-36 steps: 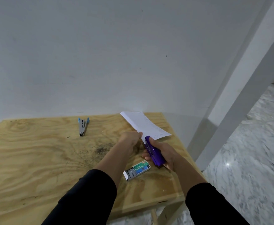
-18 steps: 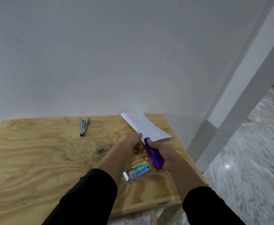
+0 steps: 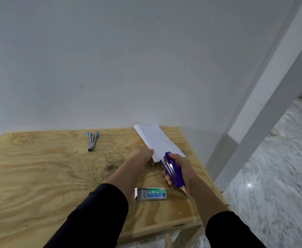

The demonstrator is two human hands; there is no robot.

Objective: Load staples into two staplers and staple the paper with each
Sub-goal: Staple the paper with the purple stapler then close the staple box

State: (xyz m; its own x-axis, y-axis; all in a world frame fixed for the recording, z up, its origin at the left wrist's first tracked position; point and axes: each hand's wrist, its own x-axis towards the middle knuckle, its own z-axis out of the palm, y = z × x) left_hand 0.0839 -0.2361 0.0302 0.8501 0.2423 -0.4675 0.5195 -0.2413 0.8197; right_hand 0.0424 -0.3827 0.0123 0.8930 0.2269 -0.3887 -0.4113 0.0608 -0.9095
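Observation:
My right hand (image 3: 182, 173) grips a purple stapler (image 3: 172, 170), whose nose sits at the near corner of a folded white paper (image 3: 157, 141). My left hand (image 3: 141, 155) pinches the paper's near left edge and holds it lifted above the table. A blue and metal stapler (image 3: 91, 141) lies alone on the plywood table (image 3: 39, 176) at the back left. Just in front of my hands lies a green staple box (image 3: 151, 193), open at its left end with grey staples showing.
The table's right edge (image 3: 207, 178) runs close beside my right hand, with a marble floor (image 3: 272, 176) below. A white wall stands behind the table, and a white pillar (image 3: 264, 97) rises at the right.
The purple stapler has tilted so its metal underside shows, and my right hand has shifted slightly on it. The paper stays held in my left hand.

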